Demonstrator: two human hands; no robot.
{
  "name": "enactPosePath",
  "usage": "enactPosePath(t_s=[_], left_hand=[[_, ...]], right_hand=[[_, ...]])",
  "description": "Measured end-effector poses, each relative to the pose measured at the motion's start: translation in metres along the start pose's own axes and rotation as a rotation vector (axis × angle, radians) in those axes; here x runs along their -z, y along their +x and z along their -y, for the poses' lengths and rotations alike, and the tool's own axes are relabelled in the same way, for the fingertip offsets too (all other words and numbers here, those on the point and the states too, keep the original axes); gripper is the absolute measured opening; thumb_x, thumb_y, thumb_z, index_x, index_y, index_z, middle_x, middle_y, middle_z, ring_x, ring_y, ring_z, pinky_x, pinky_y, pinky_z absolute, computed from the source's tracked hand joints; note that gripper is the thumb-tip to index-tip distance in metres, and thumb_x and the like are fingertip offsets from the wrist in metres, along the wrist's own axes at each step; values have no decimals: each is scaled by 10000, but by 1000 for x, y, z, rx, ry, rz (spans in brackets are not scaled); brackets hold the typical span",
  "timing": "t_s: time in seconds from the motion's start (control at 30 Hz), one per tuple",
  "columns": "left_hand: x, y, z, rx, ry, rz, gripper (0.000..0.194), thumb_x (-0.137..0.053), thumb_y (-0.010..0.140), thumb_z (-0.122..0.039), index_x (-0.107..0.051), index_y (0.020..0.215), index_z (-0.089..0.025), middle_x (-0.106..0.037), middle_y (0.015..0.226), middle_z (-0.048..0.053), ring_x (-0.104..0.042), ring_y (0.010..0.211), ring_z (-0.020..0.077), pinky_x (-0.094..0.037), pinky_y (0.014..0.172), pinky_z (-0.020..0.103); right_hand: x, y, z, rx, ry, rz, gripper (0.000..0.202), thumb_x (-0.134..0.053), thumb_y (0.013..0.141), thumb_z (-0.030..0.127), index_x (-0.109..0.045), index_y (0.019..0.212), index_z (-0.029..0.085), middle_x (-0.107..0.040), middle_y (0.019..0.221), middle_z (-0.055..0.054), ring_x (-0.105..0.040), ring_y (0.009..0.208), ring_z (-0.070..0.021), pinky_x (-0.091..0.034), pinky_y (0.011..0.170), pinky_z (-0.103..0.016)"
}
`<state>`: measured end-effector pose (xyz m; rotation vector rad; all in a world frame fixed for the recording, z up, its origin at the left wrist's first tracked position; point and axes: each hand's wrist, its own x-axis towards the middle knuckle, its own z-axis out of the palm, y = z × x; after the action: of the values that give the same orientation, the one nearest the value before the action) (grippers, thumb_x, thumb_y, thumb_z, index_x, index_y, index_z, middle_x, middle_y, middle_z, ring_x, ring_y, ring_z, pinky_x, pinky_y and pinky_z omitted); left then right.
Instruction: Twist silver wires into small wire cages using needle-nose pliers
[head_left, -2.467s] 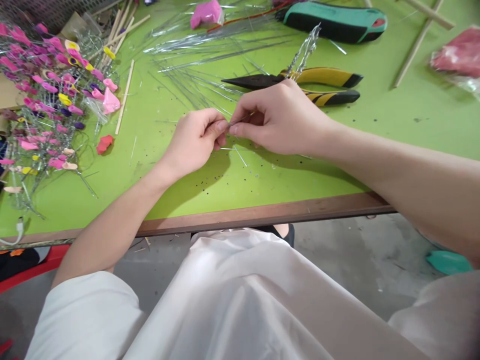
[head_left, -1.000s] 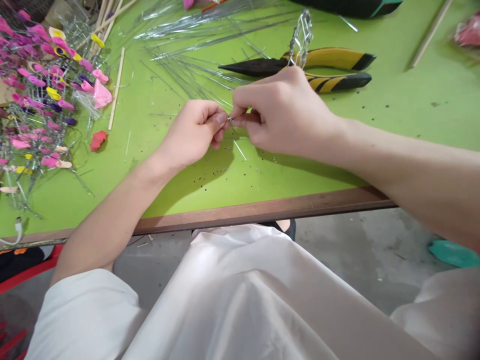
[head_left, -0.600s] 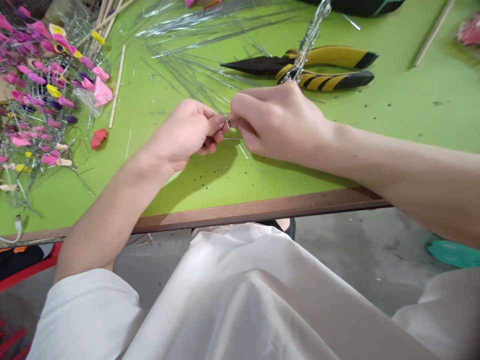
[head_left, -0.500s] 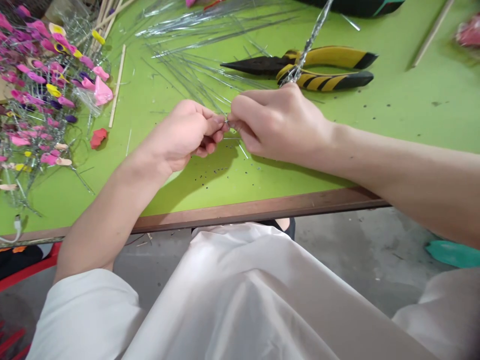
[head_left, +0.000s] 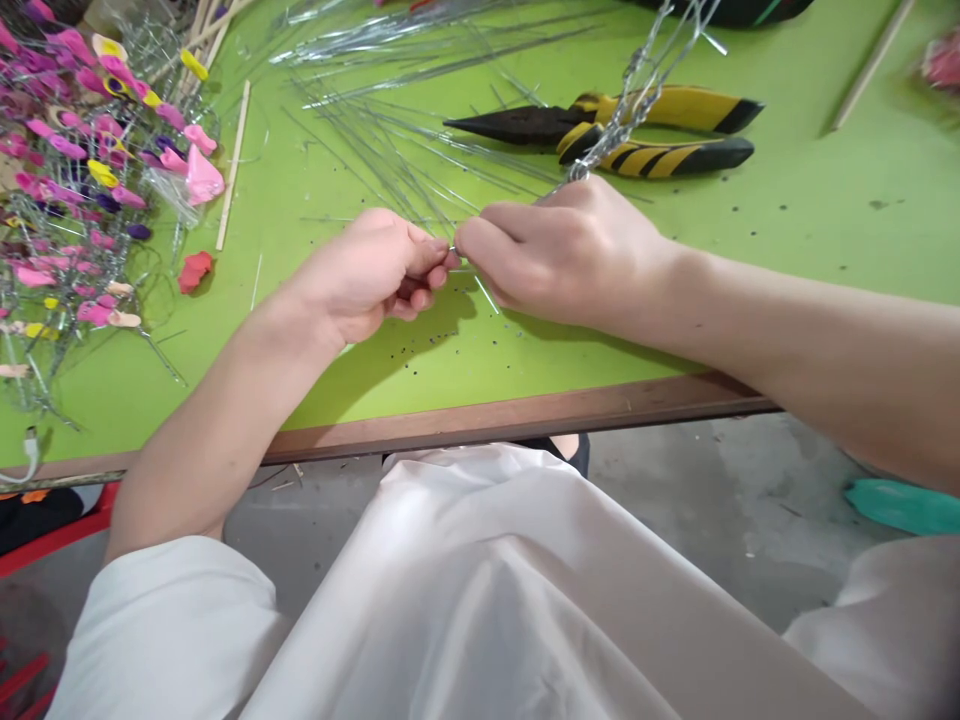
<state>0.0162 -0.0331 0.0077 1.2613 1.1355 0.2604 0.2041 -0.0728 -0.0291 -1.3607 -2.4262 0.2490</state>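
Above the green table (head_left: 360,385), my left hand (head_left: 379,265) pinches a thin wire end, thumb and fingers pressed together. Fingertip to fingertip with it, my right hand (head_left: 562,250) is closed, palm down, on a twisted silvery wire piece (head_left: 619,125) that sticks up behind the knuckles and fans out into loops. Most of what lies inside the fingers is hidden. Black-and-yellow pliers (head_left: 652,158) lie just behind my right hand, partly covered by the wire piece. Loose thin wires (head_left: 390,150) spread over the table behind both hands.
Pink, purple and yellow pieces on wires (head_left: 82,180) are heaped at the left. Nearby lie a wooden stick (head_left: 234,165) and a red piece (head_left: 195,272). Another stick (head_left: 874,65) is at the back right. A wooden edge (head_left: 525,410) runs along the table's front.
The twisted wire piece has swung right and shows more of its loops. My right hand has turned slightly, and its fingertips have closed in on my left fingertips.
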Motion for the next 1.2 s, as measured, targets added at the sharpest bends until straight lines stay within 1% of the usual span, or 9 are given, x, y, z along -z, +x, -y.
enactPosePath(t_s=[0.13, 0.23, 0.3, 0.5, 0.67, 0.8, 0.97, 1.1, 1.2], left_hand=[[1, 1, 1, -7, -10, 43, 284, -653, 880, -149, -532, 627, -193, -470, 563, 2, -406, 469, 55, -280, 432, 199], [3, 1, 0, -17, 47, 25, 271, -619, 927, -189, -543, 667, -197, -510, 593, 13, -484, 486, 74, -368, 448, 217], [5, 2, -1, -34, 52, 12, 249, -596, 943, -180, -579, 695, -192, -541, 610, 20, -519, 503, 81, -404, 462, 217], [10, 1, -4, -117, 85, -64, 306, -549, 1030, -192, -611, 731, -186, -594, 636, 9, -557, 520, 79, -437, 520, 216], [7, -3, -3, -201, 182, -107, 313, -534, 1051, -179, -590, 744, -193, -639, 663, 10, -604, 561, 97, -419, 544, 238], [8, -4, -3, -339, 372, -148, 328, -547, 1030, -159, -603, 709, -199, -647, 656, 3, -617, 610, 117, -477, 645, 274], [13, -8, -5, -522, 730, -232, 276, -605, 956, -150, -661, 694, -218, -658, 650, 6, -637, 720, 174, -509, 824, 337], [17, -12, -7, -558, 796, -196, 139, -643, 870, -121, -736, 810, -206, -717, 743, 11, -628, 720, 167, -499, 819, 335], [20, -11, -6, -587, 812, -215, 115, -664, 911, -206, -750, 835, -204, -715, 740, 14, -615, 695, 160, -489, 784, 334]], right_hand=[[3, 1, 2, -17, -28, 62, 208, -439, 979, 251, -425, 774, 219, -426, 678, -31, -434, 616, -163, -351, 663, -359], [2, 2, -1, -13, -67, 18, 211, -418, 1006, 261, -467, 804, 226, -480, 701, -31, -426, 612, -160, -299, 641, -355], [2, 3, -3, 3, -99, -18, 235, -382, 1028, 258, -514, 837, 228, -559, 750, -45, -477, 643, -174, -293, 636, -360], [6, 5, -9, 43, -47, -87, 408, -306, 1089, 300, -691, 974, 229, -709, 973, -100, -644, 828, -220, -437, 713, -364], [7, 8, -11, 37, 161, -139, 335, -405, 1076, 323, -720, 980, 258, -728, 982, -85, -672, 897, -226, -495, 784, -362], [5, 10, -13, 4, 295, -130, 283, -476, 1051, 344, -725, 945, 259, -720, 930, -84, -670, 894, -246, -505, 822, -382], [5, 11, -14, -2, 306, -114, 301, -464, 1046, 338, -720, 912, 256, -701, 880, -80, -655, 877, -251, -508, 829, -396], [6, 12, -13, -18, 307, -103, 284, -469, 1054, 315, -712, 930, 239, -717, 932, -86, -666, 914, -244, -508, 861, -394], [4, 13, -14, -9, 315, -112, 268, -475, 1070, 311, -700, 949, 230, -719, 945, -81, -664, 916, -226, -511, 878, -378]])
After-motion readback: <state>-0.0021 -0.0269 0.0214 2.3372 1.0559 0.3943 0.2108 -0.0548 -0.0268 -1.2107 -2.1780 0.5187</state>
